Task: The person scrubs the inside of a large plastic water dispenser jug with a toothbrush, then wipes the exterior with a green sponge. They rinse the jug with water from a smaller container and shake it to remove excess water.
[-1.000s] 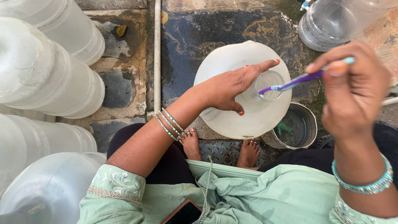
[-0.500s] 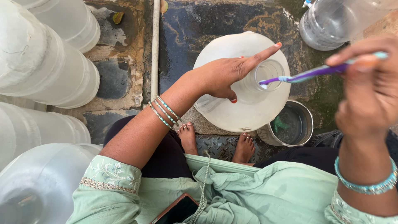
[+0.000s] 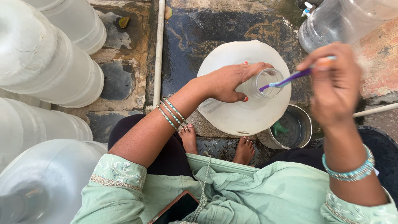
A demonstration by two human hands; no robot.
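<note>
Left hand is wrapping around the neck of a big translucent water jug, grip clenched on the neck, fingers curling over the near side, thumb lying along the jug's shoulder. Jug is standing upright on the wet stone floor, right in front of the person's bare feet. Its open mouth is facing up at the camera.

Right hand is hovering above and to the right of the jug, grip pinching a purple-handled toothbrush near its far end. Brush head is sitting at the rim of the jug mouth, pointing inward; cannot tell whether bristles are touching the rim.

Small steel bowl with some water and a green scrap inside is sitting just beside the jug, on its right, touching or nearly touching the base. Another clear jug is lying at top right, well apart. A row of similar jugs is stacking up along the left edge. White pipe is running along the floor between the left jugs and the held one. Bangles are showing on both wrists; a phone is resting in the lap on pale green cloth.
</note>
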